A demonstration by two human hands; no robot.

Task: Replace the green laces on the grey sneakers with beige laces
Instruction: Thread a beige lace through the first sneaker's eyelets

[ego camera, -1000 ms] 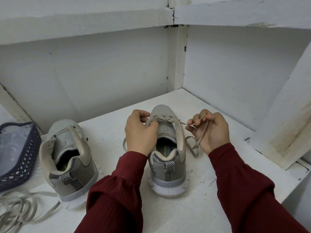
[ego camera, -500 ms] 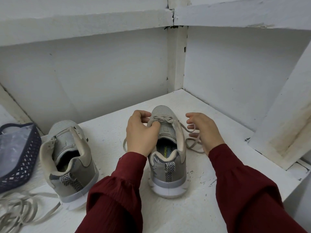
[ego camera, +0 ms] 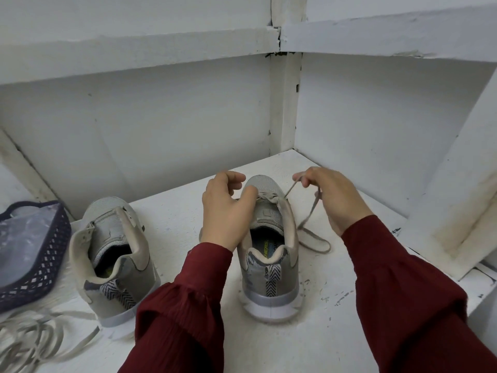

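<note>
Pinching the lace [ego camera: 309, 219] between thumb and fingertips, the right hand [ego camera: 338, 200] holds it taut just right of the sneaker's [ego camera: 269, 265] toe. The beige strand runs from the front eyelets up to the pinch, then drops past the palm into a loop on the shelf [ego camera: 336, 332], right of the sneaker. The left hand [ego camera: 223, 211] curls round the sneaker's left side, thumb on the crossed lacing; whether it also grips a strand cannot be told. The sneaker stands with its heel toward the camera. A second sneaker [ego camera: 115, 254], tongue raised, stands well left of it. Farther left sits a dark basket [ego camera: 40, 265], with loose laces [ego camera: 32, 337] heaped nearer the camera.
</note>
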